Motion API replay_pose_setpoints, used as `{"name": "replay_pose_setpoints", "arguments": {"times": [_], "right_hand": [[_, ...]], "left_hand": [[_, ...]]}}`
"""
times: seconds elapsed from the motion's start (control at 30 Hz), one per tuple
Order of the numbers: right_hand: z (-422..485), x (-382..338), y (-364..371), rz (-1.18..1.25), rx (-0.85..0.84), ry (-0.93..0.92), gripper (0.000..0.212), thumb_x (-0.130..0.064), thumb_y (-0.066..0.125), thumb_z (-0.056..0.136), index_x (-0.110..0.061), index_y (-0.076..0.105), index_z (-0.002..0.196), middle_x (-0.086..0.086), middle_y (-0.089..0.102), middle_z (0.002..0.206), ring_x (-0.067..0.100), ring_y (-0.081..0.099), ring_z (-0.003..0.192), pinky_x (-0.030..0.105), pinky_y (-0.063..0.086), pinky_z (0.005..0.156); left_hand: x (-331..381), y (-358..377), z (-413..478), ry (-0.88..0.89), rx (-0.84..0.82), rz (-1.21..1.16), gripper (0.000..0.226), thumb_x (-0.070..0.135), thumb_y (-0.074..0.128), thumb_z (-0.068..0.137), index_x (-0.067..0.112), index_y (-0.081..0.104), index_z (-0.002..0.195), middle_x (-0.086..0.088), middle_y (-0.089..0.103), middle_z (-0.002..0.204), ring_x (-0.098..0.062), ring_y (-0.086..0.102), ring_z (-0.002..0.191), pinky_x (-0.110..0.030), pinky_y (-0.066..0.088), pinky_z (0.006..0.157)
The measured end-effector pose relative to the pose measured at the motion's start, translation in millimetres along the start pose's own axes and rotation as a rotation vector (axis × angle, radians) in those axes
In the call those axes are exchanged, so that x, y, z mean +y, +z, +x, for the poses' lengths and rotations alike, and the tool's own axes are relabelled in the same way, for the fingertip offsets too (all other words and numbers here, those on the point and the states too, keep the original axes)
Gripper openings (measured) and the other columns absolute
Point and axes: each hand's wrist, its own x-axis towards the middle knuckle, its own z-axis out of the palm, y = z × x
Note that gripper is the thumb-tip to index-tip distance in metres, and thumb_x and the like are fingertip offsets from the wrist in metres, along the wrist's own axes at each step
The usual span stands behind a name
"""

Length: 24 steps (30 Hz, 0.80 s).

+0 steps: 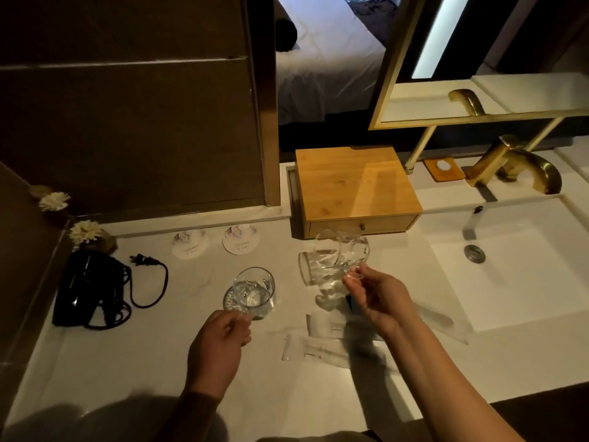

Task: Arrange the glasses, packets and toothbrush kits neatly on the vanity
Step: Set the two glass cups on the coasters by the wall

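Observation:
My left hand (220, 342) grips a clear glass (253, 290) by its base, tilted over the white vanity top (153, 346). My right hand (379, 298) holds a second clear glass (342, 252) by its base, raised and tipped away from me in front of the wooden box. A blurred glass shape (318, 275) shows just below it. Two white packets (322, 327) (318, 350) lie flat on the vanity between my arms. Two round paper coasters (190, 244) (239, 239) lie near the back wall.
A wooden drawer box (353, 183) stands at the back. The white sink (516, 263) with a gold tap (513, 164) is to the right. A black hair dryer with its cord (92, 288) lies at the left, beside white flowers (84, 231). A soap dish (443, 167) sits behind.

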Motion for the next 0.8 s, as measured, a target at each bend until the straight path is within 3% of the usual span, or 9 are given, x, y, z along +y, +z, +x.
{"name": "replay_pose_setpoints", "arguments": {"times": [0.1, 0.27, 0.37, 0.47, 0.57, 0.8], "right_hand": [[6, 22, 8, 0.011, -0.047, 0.096, 0.015, -0.010, 0.059, 0.092, 0.004, 0.065, 0.090, 0.016, 0.065, 0.081, 0.020, 0.070, 0.063, 0.025, 0.061, 0.052], [9, 43, 20, 0.113, -0.066, 0.155, 0.013, -0.002, 0.063, 0.081, 0.004, 0.063, 0.093, 0.017, 0.060, 0.084, 0.021, 0.059, 0.079, 0.031, 0.061, 0.049], [11, 48, 20, 0.163, -0.069, 0.195, 0.016, -0.001, 0.064, 0.078, 0.003, 0.064, 0.093, 0.017, 0.062, 0.087, 0.021, 0.061, 0.083, 0.033, 0.062, 0.050], [14, 50, 19, 0.192, -0.041, 0.214, 0.009, -0.001, 0.062, 0.084, 0.004, 0.064, 0.092, 0.019, 0.065, 0.085, 0.024, 0.068, 0.078, 0.034, 0.062, 0.050], [16, 52, 18, 0.221, -0.040, 0.237, 0.015, 0.001, 0.064, 0.078, 0.004, 0.064, 0.093, 0.019, 0.066, 0.083, 0.025, 0.071, 0.068, 0.034, 0.062, 0.050], [22, 50, 13, 0.151, -0.008, 0.252, 0.018, 0.000, 0.065, 0.081, 0.003, 0.063, 0.099, 0.016, 0.058, 0.086, 0.020, 0.063, 0.077, 0.032, 0.062, 0.050]], "left_hand": [[-4, -10, 1, 0.007, 0.017, -0.017, 0.012, 0.023, 0.069, 0.088, 0.019, 0.069, 0.076, 0.009, 0.072, 0.074, -0.015, 0.073, 0.067, -0.052, 0.059, 0.082], [-10, -20, 5, 0.012, 0.034, -0.025, 0.013, 0.027, 0.070, 0.087, 0.024, 0.070, 0.075, 0.010, 0.072, 0.075, -0.015, 0.074, 0.067, -0.053, 0.059, 0.081], [-9, -18, 5, 0.025, 0.029, -0.013, 0.012, 0.031, 0.069, 0.087, 0.031, 0.069, 0.075, 0.011, 0.071, 0.078, -0.014, 0.074, 0.069, -0.052, 0.059, 0.080], [-6, -16, 8, 0.034, 0.031, -0.008, 0.013, 0.032, 0.069, 0.087, 0.032, 0.068, 0.074, 0.007, 0.070, 0.082, -0.013, 0.074, 0.069, -0.052, 0.059, 0.080], [-3, -14, 8, 0.023, 0.033, -0.006, 0.014, 0.032, 0.069, 0.087, 0.036, 0.068, 0.074, 0.004, 0.071, 0.086, -0.010, 0.074, 0.069, -0.049, 0.059, 0.081], [-1, -9, 9, 0.024, 0.046, -0.017, 0.014, 0.035, 0.069, 0.087, 0.038, 0.067, 0.074, 0.005, 0.071, 0.083, -0.009, 0.073, 0.068, -0.041, 0.060, 0.076]]}}
